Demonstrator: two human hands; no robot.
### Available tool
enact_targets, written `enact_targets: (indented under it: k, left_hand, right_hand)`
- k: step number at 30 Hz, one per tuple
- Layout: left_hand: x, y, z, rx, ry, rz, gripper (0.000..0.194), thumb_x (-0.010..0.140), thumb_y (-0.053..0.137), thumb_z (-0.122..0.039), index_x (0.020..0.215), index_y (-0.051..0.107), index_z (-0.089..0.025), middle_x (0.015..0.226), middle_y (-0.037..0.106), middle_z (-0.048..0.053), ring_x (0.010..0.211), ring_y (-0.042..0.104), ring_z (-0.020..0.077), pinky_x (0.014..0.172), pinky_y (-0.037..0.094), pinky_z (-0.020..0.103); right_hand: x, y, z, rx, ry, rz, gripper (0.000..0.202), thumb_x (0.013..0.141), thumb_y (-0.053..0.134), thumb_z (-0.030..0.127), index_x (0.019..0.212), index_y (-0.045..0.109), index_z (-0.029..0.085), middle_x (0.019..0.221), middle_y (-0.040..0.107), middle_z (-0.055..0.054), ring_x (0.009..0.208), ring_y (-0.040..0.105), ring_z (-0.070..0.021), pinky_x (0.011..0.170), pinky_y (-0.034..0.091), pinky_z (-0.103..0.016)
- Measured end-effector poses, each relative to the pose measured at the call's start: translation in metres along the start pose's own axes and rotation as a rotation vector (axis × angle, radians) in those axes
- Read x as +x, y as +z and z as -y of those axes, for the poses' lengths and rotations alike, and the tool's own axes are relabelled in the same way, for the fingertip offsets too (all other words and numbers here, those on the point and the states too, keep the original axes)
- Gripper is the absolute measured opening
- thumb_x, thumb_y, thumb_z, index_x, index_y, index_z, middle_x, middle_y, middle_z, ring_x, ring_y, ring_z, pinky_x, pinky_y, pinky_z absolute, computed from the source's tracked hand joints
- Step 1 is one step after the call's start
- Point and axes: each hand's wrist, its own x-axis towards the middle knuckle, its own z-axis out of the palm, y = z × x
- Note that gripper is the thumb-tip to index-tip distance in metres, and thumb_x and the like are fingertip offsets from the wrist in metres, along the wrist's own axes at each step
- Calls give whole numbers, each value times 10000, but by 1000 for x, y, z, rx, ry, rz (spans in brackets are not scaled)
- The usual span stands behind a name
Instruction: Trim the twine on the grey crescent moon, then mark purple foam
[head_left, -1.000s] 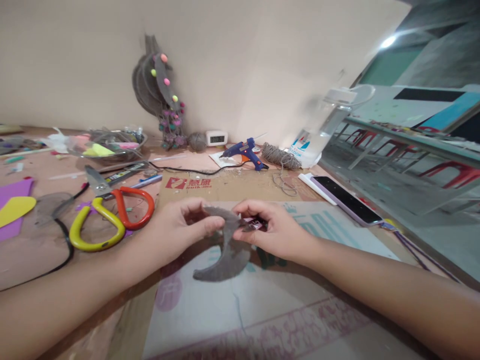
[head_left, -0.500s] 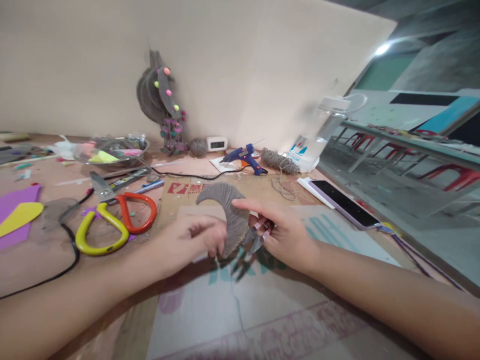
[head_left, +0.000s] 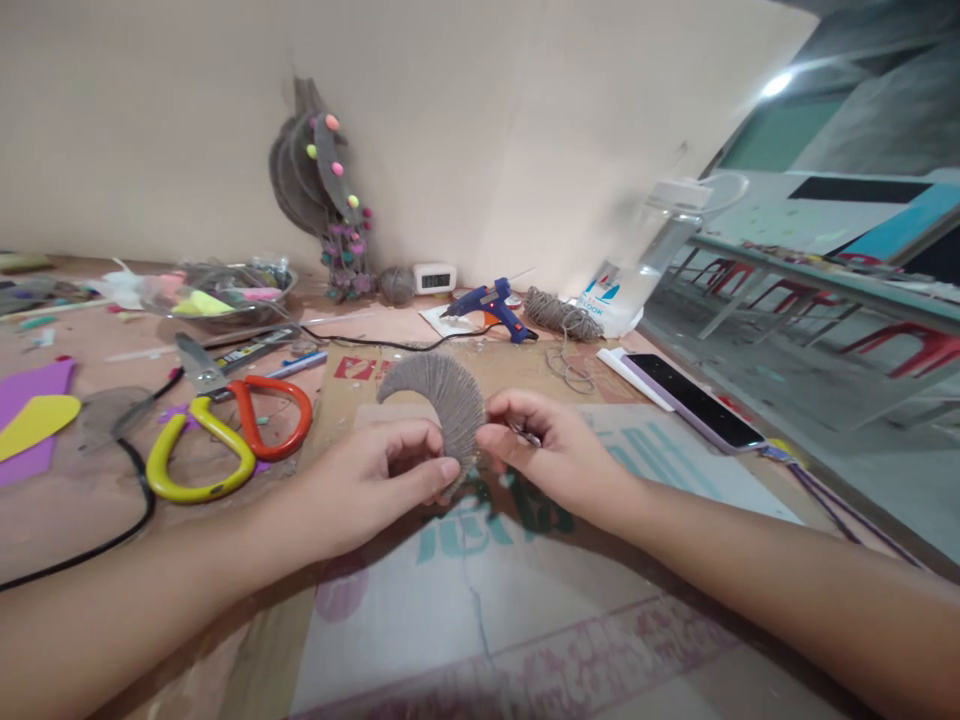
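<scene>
Pinched in my left hand is a crescent shape wound with grey-brown yarn, its thumb on the front face near the lower end. The crescent stands tilted above a white printed sheet. My right hand is closed at the crescent's right edge, thumb and index finger together touching or nearly touching it. A bit of metal, seemingly small scissors, shows within the right fingers; most of it is hidden. Whether the right fingertips also pinch a yarn end, I cannot tell.
Large scissors with red and yellow handles lie left. Behind are a blue glue gun with its cord, a yarn bundle, a small clock and a water bottle. A phone lies right; a cluttered tray sits back left.
The right fingers have drawn in and closed at the crescent's edge, and the scissor blades no longer show. The left thumb now presses the crescent's front; the crescent has shifted slightly left.
</scene>
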Motion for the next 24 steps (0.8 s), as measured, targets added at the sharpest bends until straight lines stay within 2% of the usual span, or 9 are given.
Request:
enact_targets:
  k: [5, 10, 15, 20, 24]
  left_hand:
    - [0, -1, 2, -46, 54, -19, 232, 922, 432, -352, 762, 494, -195, 709, 531, -41, 674, 503, 108, 628, 383, 241]
    - [0, -4, 0, 131, 72, -62, 355, 927, 400, -402, 654, 480, -189, 644, 477, -45, 614, 462, 104, 576, 353, 240]
    - [1, -5, 0, 225, 82, -81, 323, 894, 444, -364, 624, 459, -189, 603, 424, -61, 563, 414, 93, 529, 331, 225]
    - [1, -4, -2, 310, 70, -100, 264, 851, 497, -348, 644, 504, -185, 623, 460, -47, 592, 450, 107, 531, 343, 229]
    - [-1, -1, -3, 183, 6, -66, 177, 821, 547, -340, 734, 512, -190, 631, 474, -53, 581, 461, 108, 513, 357, 223]
  right_hand:
    - [0, 1, 2, 133, 93, 103, 310, 836, 559, 456, 710, 486, 183, 566, 474, 51, 496, 431, -74, 495, 361, -211]
    - [0, 2, 2, 115, 80, 99, 348, 813, 582, 498, 706, 491, 179, 564, 479, 51, 518, 437, -75, 507, 350, -212]
    - [1, 2, 1, 72, 93, 114, 365, 808, 579, 511, 687, 471, 184, 552, 464, 58, 506, 425, -72, 507, 335, -216]
    - [0, 3, 0, 106, 94, 123, 327, 815, 585, 472, 704, 461, 191, 558, 497, 55, 496, 433, -71, 494, 340, -212]
    - [1, 2, -2, 141, 97, 87, 293, 821, 587, 456, 764, 480, 189, 624, 585, 29, 545, 497, -82, 549, 391, -220]
